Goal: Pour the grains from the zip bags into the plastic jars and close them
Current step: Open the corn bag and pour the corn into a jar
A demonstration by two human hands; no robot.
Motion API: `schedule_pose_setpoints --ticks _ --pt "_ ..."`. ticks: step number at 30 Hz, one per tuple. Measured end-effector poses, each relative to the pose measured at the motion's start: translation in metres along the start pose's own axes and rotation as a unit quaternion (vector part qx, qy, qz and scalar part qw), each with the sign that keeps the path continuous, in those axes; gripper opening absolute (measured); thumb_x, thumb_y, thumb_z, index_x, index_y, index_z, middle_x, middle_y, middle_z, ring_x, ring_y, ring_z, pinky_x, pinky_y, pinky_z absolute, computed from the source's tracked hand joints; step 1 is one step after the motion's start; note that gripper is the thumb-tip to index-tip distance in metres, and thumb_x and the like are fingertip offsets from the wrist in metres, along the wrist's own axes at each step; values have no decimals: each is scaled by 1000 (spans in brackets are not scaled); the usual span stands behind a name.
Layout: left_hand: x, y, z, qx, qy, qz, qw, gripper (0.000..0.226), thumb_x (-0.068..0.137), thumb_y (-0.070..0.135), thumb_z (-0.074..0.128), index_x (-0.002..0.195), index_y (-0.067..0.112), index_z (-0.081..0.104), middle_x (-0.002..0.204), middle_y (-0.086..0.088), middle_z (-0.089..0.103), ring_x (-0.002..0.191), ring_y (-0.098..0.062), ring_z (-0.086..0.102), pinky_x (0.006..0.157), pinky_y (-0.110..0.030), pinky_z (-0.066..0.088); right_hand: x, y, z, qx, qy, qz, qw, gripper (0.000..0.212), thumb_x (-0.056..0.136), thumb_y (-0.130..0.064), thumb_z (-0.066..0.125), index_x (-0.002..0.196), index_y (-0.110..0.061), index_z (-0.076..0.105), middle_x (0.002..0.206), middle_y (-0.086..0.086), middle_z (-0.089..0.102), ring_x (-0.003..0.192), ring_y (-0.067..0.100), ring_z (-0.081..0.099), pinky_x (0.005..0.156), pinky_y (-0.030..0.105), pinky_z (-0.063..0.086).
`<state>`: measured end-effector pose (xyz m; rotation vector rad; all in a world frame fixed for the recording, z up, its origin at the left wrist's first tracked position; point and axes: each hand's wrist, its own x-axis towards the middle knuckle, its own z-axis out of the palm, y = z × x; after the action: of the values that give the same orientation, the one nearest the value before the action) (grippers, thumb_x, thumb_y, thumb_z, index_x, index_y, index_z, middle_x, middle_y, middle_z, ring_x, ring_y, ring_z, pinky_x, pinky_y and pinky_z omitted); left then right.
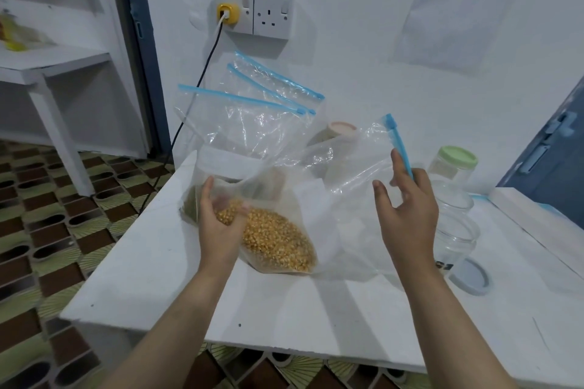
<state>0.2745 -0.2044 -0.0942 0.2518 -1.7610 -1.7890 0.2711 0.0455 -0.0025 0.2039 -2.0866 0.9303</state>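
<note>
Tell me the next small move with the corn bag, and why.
Probably lift the bag's blue zip edge toward the open jar. The left hand grips the corn bag low, the right hand touches the zip edge, and the jar's lid lies beside it.

Clear zip bag of yellow corn (278, 238) lying on the white table, blue zip strip (398, 144) raised at right — open clear jar (455, 230) beside it, loose lid (471, 275) flat nearby
</note>
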Motion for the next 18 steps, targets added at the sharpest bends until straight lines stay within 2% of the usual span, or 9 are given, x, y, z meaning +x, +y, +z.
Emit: schedule_pose_setpoints --ticks 2,4,6,8,13,16,18 --pt "0 0 2 15 -16 7 1000 76 90 12 70 150 32 29 123 43 32 106 38 29 88 1 29 -1 0 1 7 3 4 1000 53 92 -9 68 142 -13 53 94 -2 46 84 0 43 75 0 34" --pt "4 3 3 35 -31 26 999 71 90 8 69 147 31 36 116 47 40 109 32 35 89 0 32 -1 0 2 14 7 13 1000 52 92 -9 68 142 -14 54 94 -3 47 83 2 44 74 2 35" --pt "7 9 6 65 -38 68 995 57 87 4 70 133 31 50 118 27 50 108 18 44 92 -7 38 0 -1 2 24 10 27 999 52 92 -10 67 142 -16 54 93 -3 47 84 2 45 74 3 35" --pt "10 14 8 74 -45 89 992 50 85 1 71 123 30 55 122 6 50 103 14 46 92 -6 39 0 -1 1 31 11 37 999 52 92 -10 67 142 -16 54 93 -3 47 83 2 45 73 3 35" --pt "20 25 15 57 -37 105 992 56 84 0 73 130 23 51 126 3 46 100 17 46 91 -4 38 6 -5 -3 33 20 37 999 52 92 -11 67 142 -18 54 92 -4 46 81 3 44 74 4 35" --pt "31 37 24 52 -23 74 996 59 83 1 73 134 22 50 127 2 44 99 -1 48 75 0 38 17 -9 -9 49 25 37 998 52 91 -12 68 141 -21 54 92 -5 46 82 3 45 78 9 37" --pt "41 45 32 35 -16 68 997 59 84 3 73 133 24 49 128 4 43 102 -13 48 73 0 38 26 -12 -14 59 27 35 997 52 92 -13 67 142 -21 53 93 -5 46 82 1 47 77 7 37"
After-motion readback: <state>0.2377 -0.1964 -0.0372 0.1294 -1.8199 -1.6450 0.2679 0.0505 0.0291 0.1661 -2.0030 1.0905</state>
